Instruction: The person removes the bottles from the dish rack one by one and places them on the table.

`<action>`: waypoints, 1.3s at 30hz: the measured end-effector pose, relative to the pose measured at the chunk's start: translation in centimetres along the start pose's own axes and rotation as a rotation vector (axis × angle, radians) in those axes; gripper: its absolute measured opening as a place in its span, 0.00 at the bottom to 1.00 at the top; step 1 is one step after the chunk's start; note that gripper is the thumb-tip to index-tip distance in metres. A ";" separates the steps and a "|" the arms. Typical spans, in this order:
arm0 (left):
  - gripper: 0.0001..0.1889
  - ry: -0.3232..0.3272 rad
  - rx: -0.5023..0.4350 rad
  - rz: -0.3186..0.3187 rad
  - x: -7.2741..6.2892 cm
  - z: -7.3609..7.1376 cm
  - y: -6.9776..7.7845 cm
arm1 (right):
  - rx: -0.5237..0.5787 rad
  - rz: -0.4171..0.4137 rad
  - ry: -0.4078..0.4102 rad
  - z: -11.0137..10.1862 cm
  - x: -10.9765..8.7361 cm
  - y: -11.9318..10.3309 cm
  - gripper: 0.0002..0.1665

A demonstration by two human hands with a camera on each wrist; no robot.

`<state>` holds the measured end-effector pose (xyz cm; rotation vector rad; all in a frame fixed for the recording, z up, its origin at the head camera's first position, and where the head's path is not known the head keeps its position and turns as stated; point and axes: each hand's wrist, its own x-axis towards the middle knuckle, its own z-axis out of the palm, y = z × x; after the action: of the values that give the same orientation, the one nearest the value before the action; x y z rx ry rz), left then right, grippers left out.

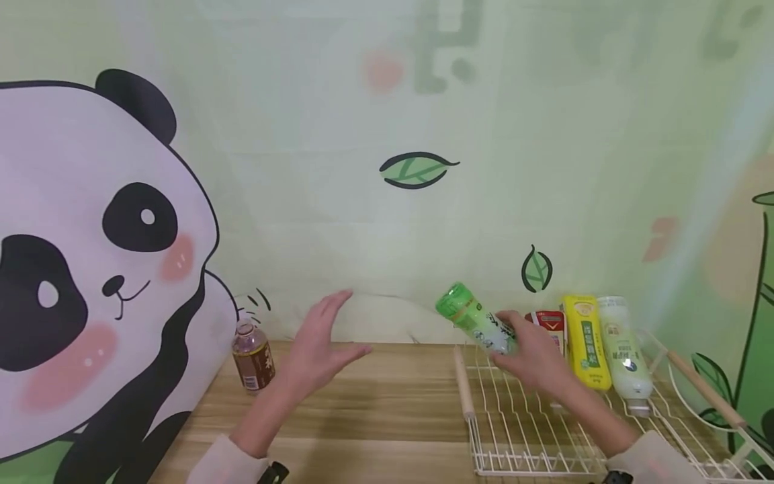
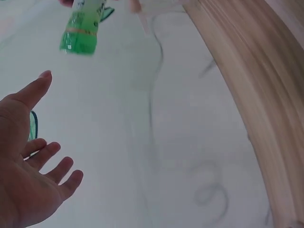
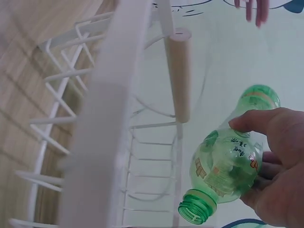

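My right hand (image 1: 532,353) grips a clear green plastic bottle (image 1: 468,314) over the wire rack, thumb on one side and fingers on the other. The bottle is tilted, its base up and to the left. In the right wrist view its threaded neck (image 3: 197,206) has no cap. My left hand (image 1: 314,349) hangs in the air left of the bottle, palm toward it and thumb apart from the fingers, with nothing in it. In the left wrist view a gap separates the left hand (image 2: 33,156) from the bottle's base (image 2: 80,40).
A white wire rack (image 1: 478,464) with wooden handles stands on the wooden table (image 1: 387,410). Leaning in it are a red pack (image 1: 551,326), a yellow package (image 1: 585,343) and a white bottle (image 1: 625,356). A brown-labelled bottle (image 1: 252,359) stands at the left, before a panda-printed backdrop (image 1: 302,202).
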<state>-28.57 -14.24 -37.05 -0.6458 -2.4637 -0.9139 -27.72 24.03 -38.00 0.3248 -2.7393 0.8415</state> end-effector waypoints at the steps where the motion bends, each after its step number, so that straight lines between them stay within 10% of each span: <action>1: 0.52 -0.010 0.002 0.032 0.3 0.4 0.6 | 0.001 -0.008 -0.008 -0.1 0.0 -0.1 0.44; 14: 0.48 -0.115 0.230 0.365 3.7 4.5 6.3 | -0.019 -0.124 -0.079 -0.7 0.3 -2.4 0.38; 23: 0.42 -0.256 0.377 0.374 4.8 6.4 7.8 | -0.073 -0.178 -0.115 -0.4 0.0 -3.9 0.36; 39: 0.34 -0.293 0.397 0.347 3.9 7.8 7.1 | -0.071 -0.233 -0.133 1.0 -0.3 -5.3 0.37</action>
<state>-29.52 -3.10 -36.88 -1.0732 -2.5569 -0.1993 -26.09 19.22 -36.15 0.6928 -2.7715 0.6812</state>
